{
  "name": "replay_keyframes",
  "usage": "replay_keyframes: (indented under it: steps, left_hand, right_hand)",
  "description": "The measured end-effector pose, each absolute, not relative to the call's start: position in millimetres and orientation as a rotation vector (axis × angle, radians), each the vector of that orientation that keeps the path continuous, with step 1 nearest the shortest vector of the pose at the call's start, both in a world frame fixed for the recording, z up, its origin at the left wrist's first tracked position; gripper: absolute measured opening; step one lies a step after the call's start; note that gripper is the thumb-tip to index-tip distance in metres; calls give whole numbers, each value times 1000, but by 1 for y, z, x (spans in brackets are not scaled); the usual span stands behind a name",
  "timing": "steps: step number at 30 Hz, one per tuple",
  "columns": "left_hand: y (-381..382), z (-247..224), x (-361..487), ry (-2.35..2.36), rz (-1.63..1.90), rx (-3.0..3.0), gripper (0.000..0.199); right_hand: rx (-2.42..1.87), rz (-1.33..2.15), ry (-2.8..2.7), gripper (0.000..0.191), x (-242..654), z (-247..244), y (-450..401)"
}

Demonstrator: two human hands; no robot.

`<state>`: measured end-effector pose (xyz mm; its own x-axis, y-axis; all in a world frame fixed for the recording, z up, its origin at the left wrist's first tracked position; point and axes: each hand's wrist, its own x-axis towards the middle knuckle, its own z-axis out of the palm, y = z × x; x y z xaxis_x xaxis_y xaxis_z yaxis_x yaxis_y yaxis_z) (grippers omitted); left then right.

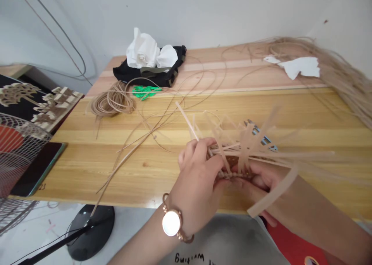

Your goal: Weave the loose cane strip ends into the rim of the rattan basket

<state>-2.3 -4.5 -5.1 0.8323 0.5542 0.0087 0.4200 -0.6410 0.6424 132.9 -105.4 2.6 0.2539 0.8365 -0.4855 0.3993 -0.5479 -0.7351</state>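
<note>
A small woven piece of pale rattan-like strips (245, 150) is held just over the table's front edge, its loose ends fanning out up and to the right, some smeared by motion. My left hand (199, 175), with a round-faced watch on the wrist, has its fingers wrapped round the left side of the weave. From the right, my right hand (261, 181) grips the lower rim, its thumb close to my left thumb; strips cover part of it. Behind the weave lies a blue-grey patterned object (263, 136), partly hidden.
On the wooden table (162, 156) are a coil of thin cane (112, 100), a green bundle (145, 91), a black bag (148, 77) with white tissue, and a phone (39, 168). A long cane bundle (334, 75) lies right. A wire fan guard (17, 160) stands left.
</note>
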Motion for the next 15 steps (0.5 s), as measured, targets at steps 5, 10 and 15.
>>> replay_keyframes:
  steps: [5,10,15]
  left_hand:
    - [-4,-5,-2,704,262,2361,12]
    - [-3,-5,-2,700,256,2360,11]
    - [-4,-6,-2,707,268,2369,11]
  right_hand:
    - [-2154,1424,-1110,25,136,8,-103]
    - [-2156,1428,-1076,24,135,8,-104]
    - [-2138,1357,-1143,30,137,3,-106]
